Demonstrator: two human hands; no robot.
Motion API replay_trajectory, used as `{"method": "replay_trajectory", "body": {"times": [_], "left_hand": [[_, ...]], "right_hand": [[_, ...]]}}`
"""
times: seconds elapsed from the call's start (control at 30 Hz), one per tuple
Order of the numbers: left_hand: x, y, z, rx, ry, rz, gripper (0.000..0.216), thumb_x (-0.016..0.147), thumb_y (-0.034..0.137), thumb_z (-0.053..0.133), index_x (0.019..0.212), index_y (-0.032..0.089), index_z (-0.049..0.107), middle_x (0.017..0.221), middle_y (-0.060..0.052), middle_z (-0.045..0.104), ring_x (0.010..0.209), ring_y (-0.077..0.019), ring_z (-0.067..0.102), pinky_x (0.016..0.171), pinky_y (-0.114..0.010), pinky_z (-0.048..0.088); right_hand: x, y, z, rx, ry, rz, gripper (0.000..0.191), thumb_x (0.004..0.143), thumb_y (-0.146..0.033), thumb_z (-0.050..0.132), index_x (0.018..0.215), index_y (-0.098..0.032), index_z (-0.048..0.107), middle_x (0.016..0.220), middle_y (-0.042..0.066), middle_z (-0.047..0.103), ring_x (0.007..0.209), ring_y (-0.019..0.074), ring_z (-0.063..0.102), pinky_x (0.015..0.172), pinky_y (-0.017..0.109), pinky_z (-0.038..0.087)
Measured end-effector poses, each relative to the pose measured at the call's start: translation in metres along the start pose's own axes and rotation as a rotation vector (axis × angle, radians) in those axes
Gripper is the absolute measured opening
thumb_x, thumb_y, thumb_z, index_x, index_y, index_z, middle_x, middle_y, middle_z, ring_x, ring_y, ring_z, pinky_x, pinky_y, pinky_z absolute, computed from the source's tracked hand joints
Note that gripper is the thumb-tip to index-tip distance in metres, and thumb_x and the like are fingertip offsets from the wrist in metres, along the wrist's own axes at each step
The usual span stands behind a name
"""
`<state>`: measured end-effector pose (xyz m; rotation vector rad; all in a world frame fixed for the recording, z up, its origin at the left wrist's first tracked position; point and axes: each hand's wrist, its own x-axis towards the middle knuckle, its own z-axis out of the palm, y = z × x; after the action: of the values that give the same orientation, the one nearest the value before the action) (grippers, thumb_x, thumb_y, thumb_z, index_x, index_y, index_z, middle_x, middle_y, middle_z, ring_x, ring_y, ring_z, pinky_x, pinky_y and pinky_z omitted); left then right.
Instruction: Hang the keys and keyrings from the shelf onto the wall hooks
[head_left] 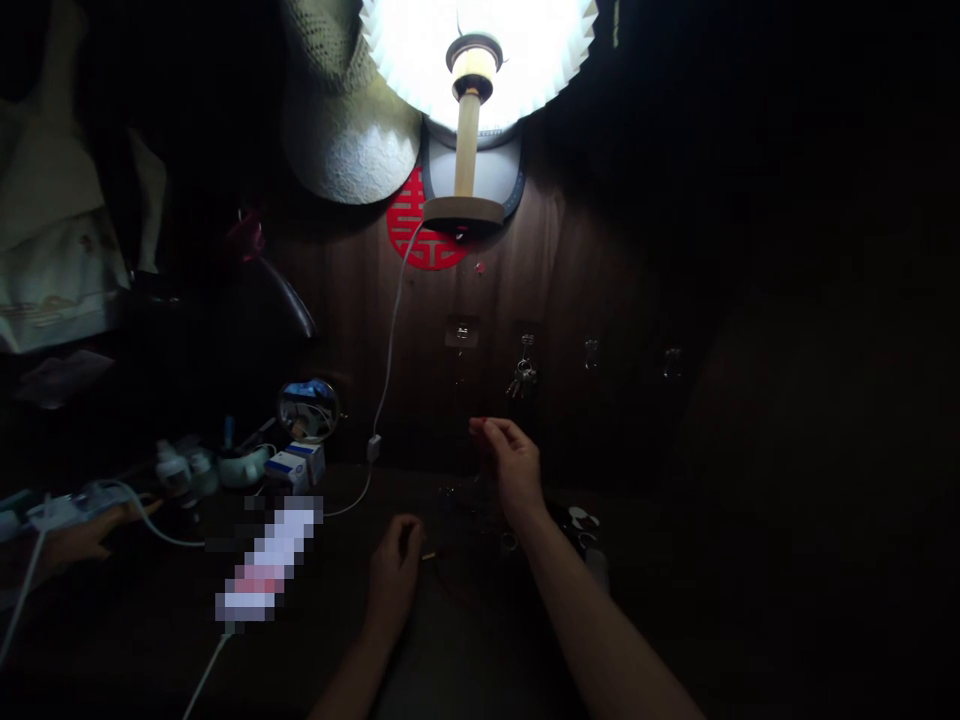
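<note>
While the right hand (pixel 517 472) pinches a small red item (pixel 480 422), apparently a holding step next demanding steadiness, the left hand (pixel 394 568) curls, its grip indiscernible.

We hold our right hand (pixel 517 468) up high, its thumb and finger pinched close together. Our right arm (pixel 596 612) slants up and to the left. Our left hand (pixel 395 565) is lower down, with its fingers curled in, and our left arm (pixel 361 658) slants up to the right.
</note>
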<state>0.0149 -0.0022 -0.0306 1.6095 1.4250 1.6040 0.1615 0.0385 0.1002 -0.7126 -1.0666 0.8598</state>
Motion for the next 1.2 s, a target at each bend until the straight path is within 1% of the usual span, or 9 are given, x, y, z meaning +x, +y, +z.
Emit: {"method": "replay_trajectory", "body": {"times": [0.1, 0.17, 0.27, 0.4, 0.57, 0.67, 0.8, 0.97, 1.2], "left_hand": [[0.002, -0.001, 0.001, -0.009, 0.004, -0.013, 0.025, 0.082, 0.043, 0.045, 0.081, 0.022, 0.058, 0.072, 0.000, 0.065, 0.070, -0.0177, 0.063, 0.064, -0.028, 0.048], [0.003, -0.001, 0.001, -0.015, -0.002, -0.035, 0.025, 0.082, 0.044, 0.045, 0.081, 0.022, 0.058, 0.071, 0.000, 0.065, 0.069, -0.0177, 0.063, 0.063, -0.028, 0.048], [0.004, -0.003, 0.002, -0.026, -0.018, -0.060, 0.026, 0.081, 0.044, 0.045, 0.082, 0.022, 0.058, 0.070, 0.000, 0.065, 0.068, -0.0178, 0.063, 0.062, -0.028, 0.048], [0.004, -0.004, 0.003, -0.043, -0.022, -0.047, 0.025, 0.082, 0.043, 0.046, 0.081, 0.022, 0.058, 0.069, 0.000, 0.065, 0.067, -0.0174, 0.063, 0.062, -0.027, 0.048], [0.004, -0.003, 0.004, -0.038, -0.038, -0.075, 0.030, 0.081, 0.048, 0.045, 0.080, 0.021, 0.057, 0.066, 0.000, 0.063, 0.064, -0.0169, 0.062, 0.060, -0.026, 0.047], [0.004, -0.002, 0.004, -0.044, -0.045, -0.090, 0.031, 0.081, 0.050, 0.044, 0.079, 0.021, 0.057, 0.066, 0.001, 0.062, 0.065, -0.0170, 0.062, 0.060, -0.026, 0.047], [0.005, -0.005, 0.006, -0.043, -0.043, -0.101, 0.028, 0.081, 0.046, 0.044, 0.079, 0.022, 0.057, 0.065, 0.001, 0.061, 0.065, -0.0168, 0.062, 0.061, -0.026, 0.047], [0.006, -0.009, 0.007, -0.054, -0.045, -0.106, 0.026, 0.081, 0.044, 0.045, 0.079, 0.021, 0.057, 0.064, 0.000, 0.063, 0.063, -0.0167, 0.062, 0.059, -0.026, 0.047], [0.007, -0.005, 0.006, -0.051, -0.043, -0.122, 0.028, 0.080, 0.046, 0.046, 0.079, 0.021, 0.058, 0.065, 0.000, 0.064, 0.063, -0.0164, 0.062, 0.060, -0.026, 0.047]], "right_hand": [[0.014, -0.002, 0.004, -0.006, 0.002, -0.041, 0.025, 0.070, -0.042, 0.066, 0.084, -0.021, 0.068, 0.091, 0.002, 0.071, 0.081, 0.0162, 0.065, 0.074, 0.030, 0.051], [0.023, -0.003, 0.008, -0.041, 0.006, -0.082, 0.025, 0.069, -0.040, 0.067, 0.086, -0.021, 0.069, 0.089, 0.002, 0.071, 0.081, 0.0169, 0.066, 0.072, 0.030, 0.051], [0.037, -0.001, 0.014, -0.092, -0.001, -0.148, 0.025, 0.068, -0.038, 0.067, 0.086, -0.020, 0.070, 0.086, 0.002, 0.072, 0.080, 0.0177, 0.065, 0.074, 0.031, 0.051], [0.060, 0.002, 0.024, -0.160, 0.010, -0.247, 0.021, 0.068, -0.034, 0.066, 0.083, -0.020, 0.071, 0.084, 0.001, 0.072, 0.082, 0.0184, 0.065, 0.078, 0.032, 0.050], [0.091, 0.000, 0.036, -0.231, 0.027, -0.334, 0.020, 0.070, -0.031, 0.063, 0.082, -0.018, 0.071, 0.082, 0.002, 0.072, 0.080, 0.0189, 0.064, 0.076, 0.031, 0.049], [0.108, 0.000, 0.042, -0.343, 0.045, -0.382, 0.019, 0.072, -0.030, 0.061, 0.081, -0.018, 0.071, 0.082, 0.002, 0.072, 0.081, 0.0188, 0.064, 0.076, 0.030, 0.048], [0.122, 0.001, 0.049, -0.521, 0.069, -0.439, 0.013, 0.072, -0.023, 0.060, 0.075, -0.020, 0.071, 0.081, 0.002, 0.072, 0.079, 0.0182, 0.063, 0.076, 0.030, 0.046], [0.128, -0.001, 0.056, -0.656, 0.112, -0.434, 0.010, 0.072, -0.019, 0.060, 0.071, -0.019, 0.070, 0.079, 0.003, 0.071, 0.077, 0.0181, 0.063, 0.078, 0.030, 0.044], [0.130, -0.002, 0.056, -0.849, 0.118, -0.330, 0.004, 0.072, -0.021, 0.063, 0.070, -0.019, 0.064, 0.075, 0.001, 0.068, 0.075, 0.0164, 0.061, 0.073, 0.027, 0.043]]}}
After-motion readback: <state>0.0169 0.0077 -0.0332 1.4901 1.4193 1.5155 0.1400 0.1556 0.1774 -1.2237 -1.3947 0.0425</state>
